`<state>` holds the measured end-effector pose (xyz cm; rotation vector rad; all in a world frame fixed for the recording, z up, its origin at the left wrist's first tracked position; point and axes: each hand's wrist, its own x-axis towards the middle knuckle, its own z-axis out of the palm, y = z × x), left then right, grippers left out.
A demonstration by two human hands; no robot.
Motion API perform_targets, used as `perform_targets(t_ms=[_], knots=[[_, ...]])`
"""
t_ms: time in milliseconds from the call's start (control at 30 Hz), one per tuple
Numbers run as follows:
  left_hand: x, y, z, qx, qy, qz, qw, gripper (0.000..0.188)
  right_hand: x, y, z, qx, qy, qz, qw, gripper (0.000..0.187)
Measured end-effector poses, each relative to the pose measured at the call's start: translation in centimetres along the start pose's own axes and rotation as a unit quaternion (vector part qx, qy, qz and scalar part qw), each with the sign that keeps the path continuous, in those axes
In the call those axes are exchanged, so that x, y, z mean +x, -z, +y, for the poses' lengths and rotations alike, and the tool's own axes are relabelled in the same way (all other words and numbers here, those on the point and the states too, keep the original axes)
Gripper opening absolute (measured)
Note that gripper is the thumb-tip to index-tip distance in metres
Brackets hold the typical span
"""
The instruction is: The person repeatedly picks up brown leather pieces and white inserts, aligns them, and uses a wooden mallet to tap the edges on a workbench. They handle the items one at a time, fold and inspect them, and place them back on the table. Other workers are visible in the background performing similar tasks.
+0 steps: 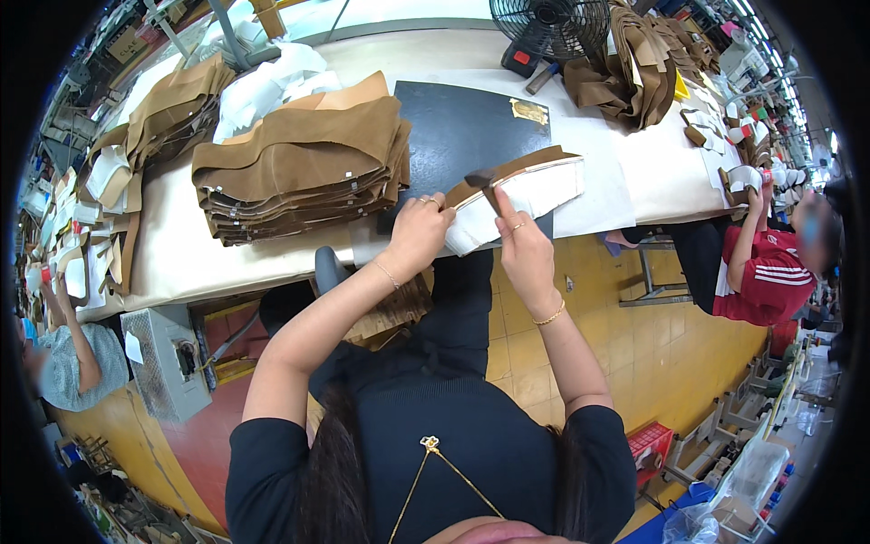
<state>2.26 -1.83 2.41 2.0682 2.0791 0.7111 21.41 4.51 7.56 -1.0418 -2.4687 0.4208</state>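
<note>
My left hand pinches the near-left end of a curved brown leather piece with a white lining, which lies across the front edge of a dark board. In my right hand is a hammer, its dark head over the upper brown edge of the piece, close to my left fingertips. Whether the head touches the leather, I cannot tell. Left of my hands stands a tall stack of brown leather pieces, some with small white tags.
A black fan stands at the back, beside a second hammer. More brown leather is heaped at the back right, with another pile at the far left. Co-workers sit at both sides, one in a red shirt.
</note>
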Motion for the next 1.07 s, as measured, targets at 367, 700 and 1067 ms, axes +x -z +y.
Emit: perform_targets(t_ms=[367, 700, 1067], knots=[[-1.7, 0.1, 0.1, -0.018, 0.027, 0.026, 0.999, 0.014, 0.2, 0.8, -0.9, 0.008, 0.022, -0.013, 1.0, 0.048], [-2.6, 1.0, -1.1, -0.069, 0.017, 0.042, 0.997, 0.01, -0.3, 1.9, -1.5, -0.063, 0.01, -0.11, 0.992, 0.049], [-3.5, 0.2, -0.4, 0.087, -0.054, 0.072, 0.992, 0.01, -2.3, 0.6, -2.7, -0.006, -0.004, -0.041, 0.999, 0.056]])
